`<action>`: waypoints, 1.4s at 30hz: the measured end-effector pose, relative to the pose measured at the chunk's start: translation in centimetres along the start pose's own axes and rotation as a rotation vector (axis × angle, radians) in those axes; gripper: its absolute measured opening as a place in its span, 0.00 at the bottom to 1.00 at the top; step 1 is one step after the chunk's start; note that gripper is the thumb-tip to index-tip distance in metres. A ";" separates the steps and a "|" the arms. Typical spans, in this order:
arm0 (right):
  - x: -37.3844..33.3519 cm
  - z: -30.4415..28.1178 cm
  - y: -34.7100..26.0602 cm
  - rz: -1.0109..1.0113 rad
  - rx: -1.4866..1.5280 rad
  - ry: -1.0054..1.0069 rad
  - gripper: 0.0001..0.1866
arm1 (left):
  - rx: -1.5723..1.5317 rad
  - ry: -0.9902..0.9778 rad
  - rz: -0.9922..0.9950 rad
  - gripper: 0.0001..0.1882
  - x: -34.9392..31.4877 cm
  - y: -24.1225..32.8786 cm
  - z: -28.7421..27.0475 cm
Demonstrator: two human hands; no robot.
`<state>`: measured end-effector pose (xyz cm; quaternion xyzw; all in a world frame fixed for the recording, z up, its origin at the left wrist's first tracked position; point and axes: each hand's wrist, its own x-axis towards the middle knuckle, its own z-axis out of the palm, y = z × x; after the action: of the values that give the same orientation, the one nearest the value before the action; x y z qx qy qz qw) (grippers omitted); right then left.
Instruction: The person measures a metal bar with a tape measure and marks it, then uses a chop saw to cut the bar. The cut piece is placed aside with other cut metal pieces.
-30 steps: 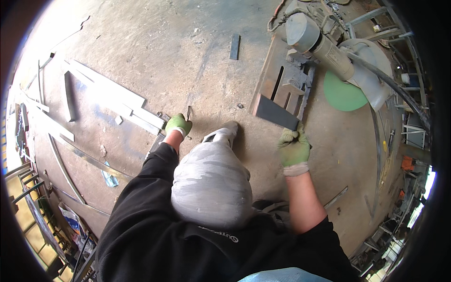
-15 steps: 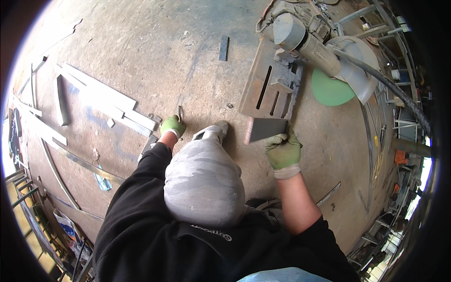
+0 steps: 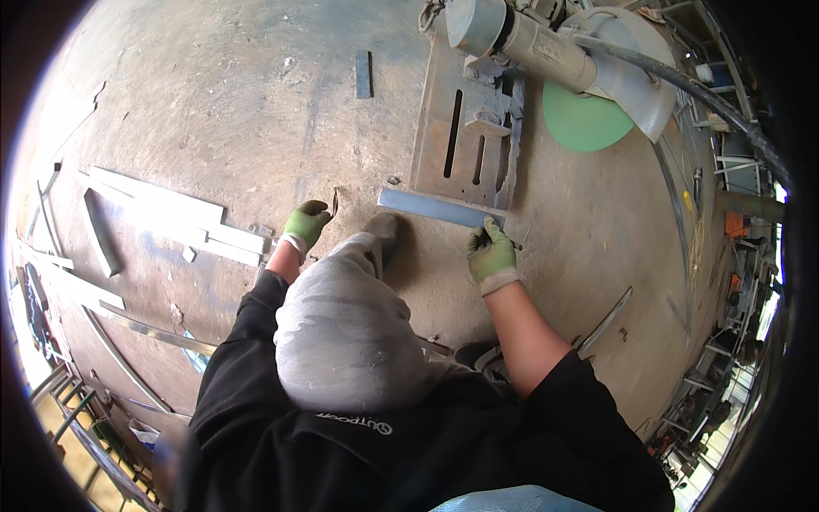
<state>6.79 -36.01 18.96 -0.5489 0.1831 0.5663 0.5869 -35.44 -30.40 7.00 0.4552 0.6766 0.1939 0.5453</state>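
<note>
My right hand (image 3: pixel 492 256), in a green-palmed glove, pinches the right end of a flat grey metal strip (image 3: pixel 431 207). The strip lies crosswise in front of the slotted base plate (image 3: pixel 436 136) of a cut-off saw (image 3: pixel 546 55). My left hand (image 3: pixel 306 225), gloved alike, is closed on a thin dark piece (image 3: pixel 335 203) that points upward; its kind is too small to make out. Between my hands is my bent knee in grey trousers (image 3: pixel 350 320), with a shoe (image 3: pixel 383 236) ahead of it.
The saw's green disc (image 3: pixel 584 118) is at the upper right, with a black cable (image 3: pixel 674 81) nearby. Several pale flat metal strips (image 3: pixel 158 194) lie at the left. A small dark strip (image 3: pixel 364 75) lies farther ahead. Metal racks line the right edge.
The metal strip has turned from a tilted, dark broad face to a narrower, lighter one, lying across the front of the saw base. My right hand still grips its end. The whole view has shifted.
</note>
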 end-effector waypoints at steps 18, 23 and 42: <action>11.4 3.3 -0.3 -0.059 0.050 0.093 0.06 | 0.103 -0.232 0.117 0.21 5.9 8.0 7.7; 11.3 3.6 -2.3 -0.031 0.165 0.161 0.09 | 0.184 -0.273 0.139 0.22 6.5 9.5 8.7; 0.6 3.5 6.6 -0.265 -1.379 -0.388 0.29 | -0.708 -0.907 -0.252 0.30 -0.3 13.4 12.5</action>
<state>-0.19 -34.36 16.77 -0.7013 -0.3908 0.5641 0.1930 -18.55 -26.78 13.23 0.1990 0.3187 0.1277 0.9179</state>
